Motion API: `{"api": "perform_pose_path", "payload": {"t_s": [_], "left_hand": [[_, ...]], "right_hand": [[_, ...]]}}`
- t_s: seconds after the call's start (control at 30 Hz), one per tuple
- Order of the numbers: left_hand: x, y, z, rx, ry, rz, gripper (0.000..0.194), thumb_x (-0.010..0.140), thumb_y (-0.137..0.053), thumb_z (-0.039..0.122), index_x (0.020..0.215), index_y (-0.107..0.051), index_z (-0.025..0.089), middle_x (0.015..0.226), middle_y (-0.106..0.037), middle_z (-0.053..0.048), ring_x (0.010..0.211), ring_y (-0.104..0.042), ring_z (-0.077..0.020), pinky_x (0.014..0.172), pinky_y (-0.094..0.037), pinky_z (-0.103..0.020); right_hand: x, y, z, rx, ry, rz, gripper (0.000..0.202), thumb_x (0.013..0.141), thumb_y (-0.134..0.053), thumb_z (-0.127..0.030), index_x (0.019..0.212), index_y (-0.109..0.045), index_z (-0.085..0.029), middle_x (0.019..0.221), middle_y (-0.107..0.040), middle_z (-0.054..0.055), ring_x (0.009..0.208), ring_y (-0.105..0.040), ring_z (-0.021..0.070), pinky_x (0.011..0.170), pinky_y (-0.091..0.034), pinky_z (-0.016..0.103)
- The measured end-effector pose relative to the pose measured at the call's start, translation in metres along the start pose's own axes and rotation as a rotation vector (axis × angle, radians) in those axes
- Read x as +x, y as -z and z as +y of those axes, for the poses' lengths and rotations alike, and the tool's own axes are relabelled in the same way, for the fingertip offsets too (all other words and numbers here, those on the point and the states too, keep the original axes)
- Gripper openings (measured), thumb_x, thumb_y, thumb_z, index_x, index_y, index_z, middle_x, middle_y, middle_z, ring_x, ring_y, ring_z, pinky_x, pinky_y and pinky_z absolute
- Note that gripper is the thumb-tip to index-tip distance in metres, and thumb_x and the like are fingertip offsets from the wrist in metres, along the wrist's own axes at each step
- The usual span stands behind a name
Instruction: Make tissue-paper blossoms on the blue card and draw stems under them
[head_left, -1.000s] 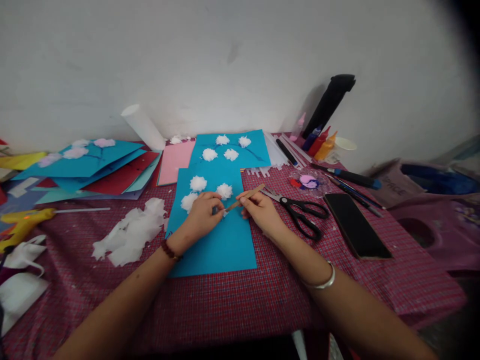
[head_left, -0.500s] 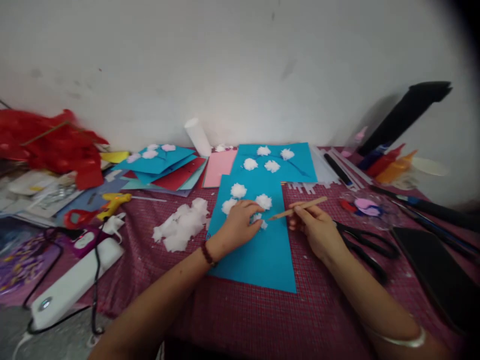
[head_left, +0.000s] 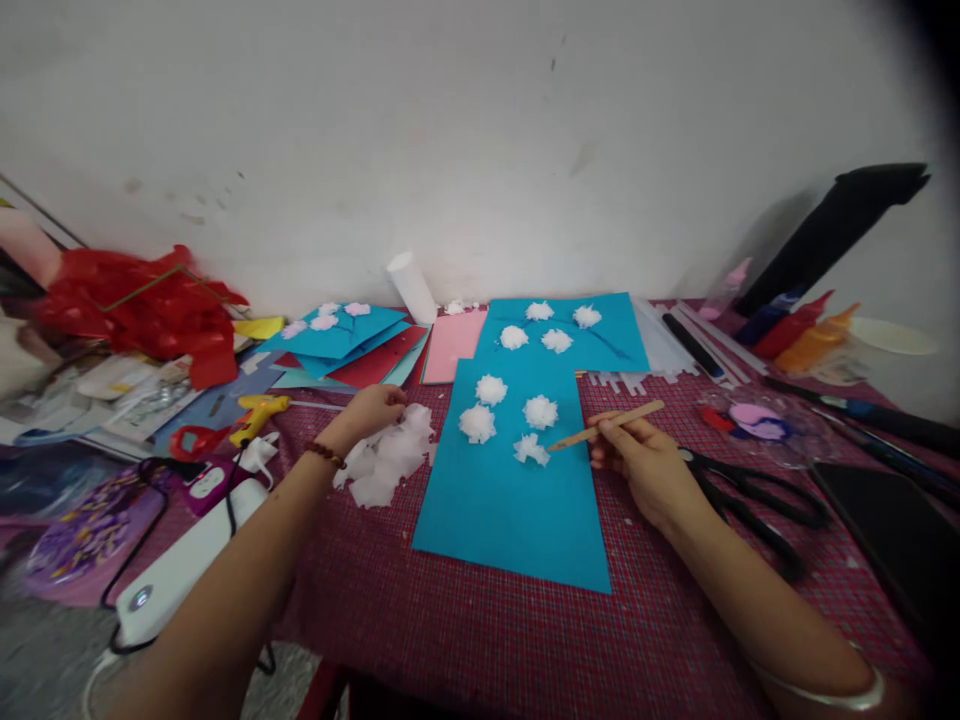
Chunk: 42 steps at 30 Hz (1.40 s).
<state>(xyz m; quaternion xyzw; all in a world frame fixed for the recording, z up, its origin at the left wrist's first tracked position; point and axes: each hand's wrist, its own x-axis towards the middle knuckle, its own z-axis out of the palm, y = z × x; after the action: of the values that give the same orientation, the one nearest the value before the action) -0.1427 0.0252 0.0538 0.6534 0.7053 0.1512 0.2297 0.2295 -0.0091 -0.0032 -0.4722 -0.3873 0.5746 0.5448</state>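
Moving away from the blue paper since the earlier frame, the left hand (head_left: 377, 408) is now hovering at the loose heap of torn, thin white tissue-like paper (head_left: 388, 462), which is lying left of the bright blue rectangular paper sheet (head_left: 514, 520). Its fingers are curling close together; whether they are pinching a scrap, I cannot tell. On the right, the right hand (head_left: 646, 465) is pinching a flat, narrow, tan wooden-looking stick (head_left: 609, 424) between thumb and fingers. Its tip is pointing at a small, ragged white paper tuft (head_left: 531, 450), which is sitting on the blue sheet below three fuller white puffs (head_left: 491, 390).

Judging by their look, the heap and tuft are weighing almost nothing and are likely tearing or crushing easily, so a light pinch at a loose edge is suiting them best. The stick is seeming stiff and light, well held near its middle.

Left fingertips are partly hiding from view. Whether the stick's tip is touching the tuft is staying unclear. Behind the right wrist, the black-handled scissors (head_left: 780, 490) are losing their blades from sight.
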Motion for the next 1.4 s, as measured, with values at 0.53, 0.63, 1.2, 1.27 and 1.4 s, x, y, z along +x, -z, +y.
{"api": "perform_pose_path", "payload": {"t_s": [0.53, 0.63, 1.2, 1.27, 1.4], "left_hand": [[-0.026, 0.033, 0.018, -0.438, 0.005, 0.054, 0.024, 0.066, -0.062, 0.039, 0.075, -0.058, 0.017, 0.068, -0.060, -0.001, 0.056, -0.050, -0.0114, 0.054, -0.040, -0.024], [-0.031, 0.042, 0.019, -0.393, 0.030, 0.096, 0.022, 0.059, -0.069, 0.035, 0.067, -0.059, 0.017, 0.064, -0.057, 0.001, 0.057, -0.049, -0.0118, 0.055, -0.038, -0.024], [-0.062, -0.048, 0.084, -0.671, -0.101, -0.319, 0.037, 0.069, -0.067, 0.027, 0.104, -0.057, 0.022, 0.082, -0.055, 0.002, 0.065, -0.051, -0.0094, 0.060, -0.045, -0.023], [-0.068, -0.058, 0.092, -0.654, -0.107, -0.363, 0.037, 0.070, -0.065, 0.030, 0.105, -0.057, 0.022, 0.083, -0.056, 0.001, 0.064, -0.051, -0.0096, 0.058, -0.044, -0.023], [-0.078, -0.071, 0.099, -0.423, -0.157, -0.442, 0.026, 0.073, -0.059, 0.032, 0.096, -0.061, 0.020, 0.071, -0.057, 0.002, 0.057, -0.048, -0.0110, 0.052, -0.037, -0.023]], "right_hand": [[-0.001, -0.002, -0.001, -0.017, 0.020, -0.032, 0.026, 0.070, -0.071, -0.039, 0.084, -0.067, -0.017, 0.067, -0.061, 0.001, 0.053, -0.054, 0.0112, 0.051, -0.047, 0.027], [-0.001, -0.004, -0.002, -0.004, 0.029, -0.042, 0.024, 0.070, -0.071, -0.038, 0.083, -0.067, -0.018, 0.066, -0.061, 0.001, 0.053, -0.054, 0.0114, 0.051, -0.047, 0.027], [-0.006, -0.009, -0.005, -0.031, -0.011, -0.114, 0.026, 0.069, -0.068, -0.040, 0.081, -0.063, -0.016, 0.063, -0.060, -0.002, 0.050, -0.054, 0.0100, 0.049, -0.045, 0.024], [-0.010, -0.012, -0.007, -0.034, -0.013, -0.156, 0.024, 0.071, -0.066, -0.039, 0.080, -0.062, -0.017, 0.061, -0.060, -0.002, 0.049, -0.054, 0.0099, 0.049, -0.045, 0.024], [-0.016, -0.016, -0.011, -0.074, -0.033, -0.259, 0.019, 0.074, -0.063, -0.036, 0.078, -0.062, -0.017, 0.057, -0.059, -0.003, 0.047, -0.052, 0.0089, 0.047, -0.043, 0.022]]}}
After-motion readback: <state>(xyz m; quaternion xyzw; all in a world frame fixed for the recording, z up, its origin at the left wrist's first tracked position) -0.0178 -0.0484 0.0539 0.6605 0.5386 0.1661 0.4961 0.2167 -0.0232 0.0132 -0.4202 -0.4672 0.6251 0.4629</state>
